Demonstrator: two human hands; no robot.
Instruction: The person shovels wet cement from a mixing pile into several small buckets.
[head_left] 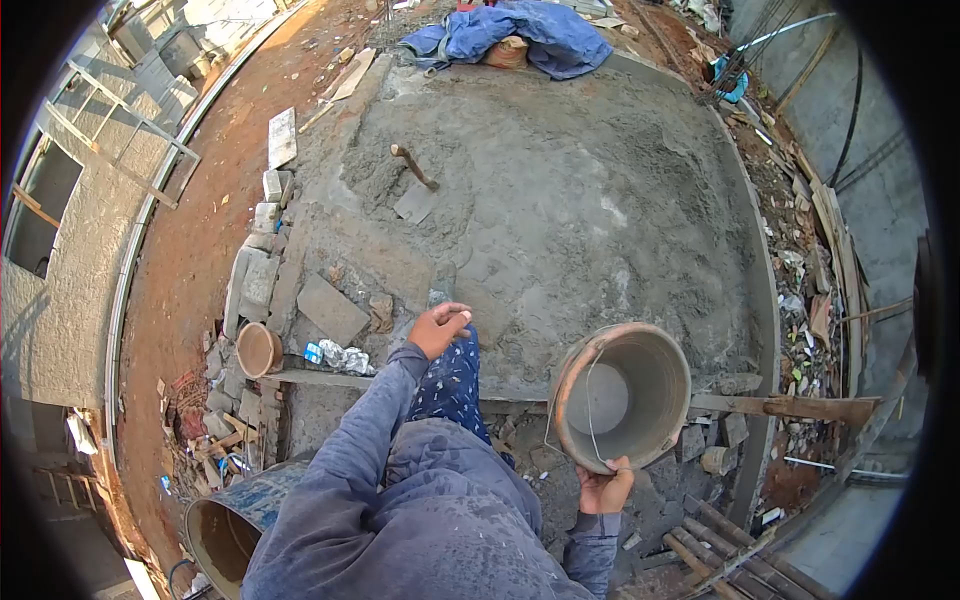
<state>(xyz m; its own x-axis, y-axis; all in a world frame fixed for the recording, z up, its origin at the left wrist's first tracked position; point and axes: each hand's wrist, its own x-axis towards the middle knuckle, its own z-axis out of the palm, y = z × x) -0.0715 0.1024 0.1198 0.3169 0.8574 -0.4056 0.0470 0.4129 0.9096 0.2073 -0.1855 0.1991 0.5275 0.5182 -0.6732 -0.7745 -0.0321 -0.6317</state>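
Observation:
My right hand (604,489) grips the near rim of a bucket (665,430), thumb over the edge. The bucket tilts so that its inside shows, grey with cement residue and holding nothing I can make out. Its thin wire handle (588,405) hangs across the mouth. My left hand (438,330) is held in front of my body above my leg, fingers curled loosely and partly apart, with nothing visible in it. Ahead spreads a bed of wet grey mortar (560,230). A tool with a wooden handle (412,165) and flat blade (416,203) rests in it.
A blue tarp (530,35) lies at the far edge. Grey blocks (258,280) line the left side, near a small bowl (259,350). A blue drum (255,500) stands at lower left. A wooden plank (820,408) juts out right, above bamboo poles (715,550).

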